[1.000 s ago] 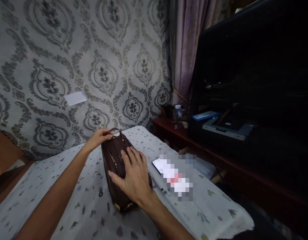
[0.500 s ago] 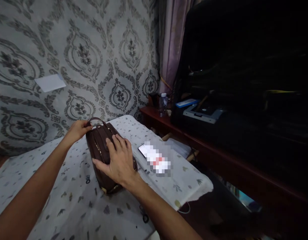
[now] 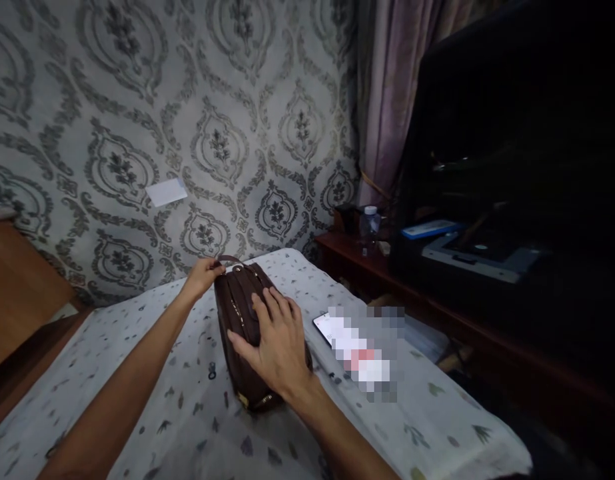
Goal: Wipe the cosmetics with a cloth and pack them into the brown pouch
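A brown handbag with gold-coloured zips lies on a white patterned bed sheet. Its thin handle arches up at the far end. My left hand is closed at the bag's far left corner, beside the handle's base; the exact part between its fingertips is too small to make out. Across the top of the bag, my right hand lies flat with the fingers spread. To the right of the bag is a phone with a lit screen, partly blurred out.
A dark red wooden desk with a clear bottle runs along the right. Behind the bag stands a patterned wall bearing a white card. Brown wooden furniture is at the left.
The view has swung left and slightly up, so everything sits further right and lower. Both hands keep about the same places on the bag.
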A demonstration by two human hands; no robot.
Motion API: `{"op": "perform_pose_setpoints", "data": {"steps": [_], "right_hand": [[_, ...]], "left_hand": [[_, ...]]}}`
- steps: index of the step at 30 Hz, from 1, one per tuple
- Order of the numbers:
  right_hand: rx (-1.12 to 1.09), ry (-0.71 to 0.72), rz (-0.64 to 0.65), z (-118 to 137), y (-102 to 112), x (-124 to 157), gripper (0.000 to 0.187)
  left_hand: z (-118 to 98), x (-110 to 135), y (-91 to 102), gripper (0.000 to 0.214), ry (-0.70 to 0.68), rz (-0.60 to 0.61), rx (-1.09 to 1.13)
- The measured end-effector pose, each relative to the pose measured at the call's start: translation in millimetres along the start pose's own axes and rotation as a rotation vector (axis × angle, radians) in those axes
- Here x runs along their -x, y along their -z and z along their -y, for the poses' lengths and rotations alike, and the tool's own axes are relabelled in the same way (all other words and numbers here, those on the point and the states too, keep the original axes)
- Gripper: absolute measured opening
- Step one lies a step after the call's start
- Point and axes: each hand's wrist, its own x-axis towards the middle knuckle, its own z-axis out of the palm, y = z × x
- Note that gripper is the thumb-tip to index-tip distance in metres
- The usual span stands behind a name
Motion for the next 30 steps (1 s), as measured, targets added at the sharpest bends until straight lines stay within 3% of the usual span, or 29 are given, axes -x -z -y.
{"op": "perform_pose_setpoints", "data": {"steps": [18, 30], "right_hand": [[0.029, 0.026, -0.063, 0.0, -2.9, 1.1, 0.069], [0.005, 0.023, -0.059, -0.8, -4.0, 0.7, 0.069]], "left_hand": [[-12.6, 21.4, -7.9, 0.028, -0.004, -0.047, 0.226], [-21.2, 28.6, -8.9, 0.033, 0.023, -0.059, 0.262]]}}
